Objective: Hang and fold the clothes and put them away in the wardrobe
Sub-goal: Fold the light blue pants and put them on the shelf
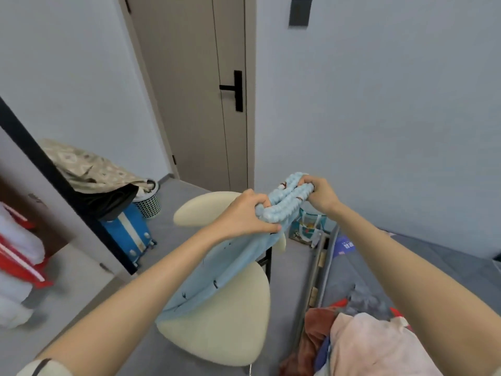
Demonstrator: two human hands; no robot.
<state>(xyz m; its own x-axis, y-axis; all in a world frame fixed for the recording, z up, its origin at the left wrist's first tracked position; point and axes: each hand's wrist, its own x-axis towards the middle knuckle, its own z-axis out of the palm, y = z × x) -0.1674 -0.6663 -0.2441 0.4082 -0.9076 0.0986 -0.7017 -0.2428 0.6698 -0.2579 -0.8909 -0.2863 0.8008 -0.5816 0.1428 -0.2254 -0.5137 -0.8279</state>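
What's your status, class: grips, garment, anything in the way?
Left grip and right grip hold the blue garment's gathered waistband. Garment hangs over cream chair. Nothing in the way.

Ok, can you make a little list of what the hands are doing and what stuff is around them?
held item: light blue fabric garment with a ruffled stretchy band
left hand: grips the band's left end
right hand: grips the band's right end
below it: cream cushioned chair
lower right: pile of pink, brown and blue clothes
left: blue hard suitcase
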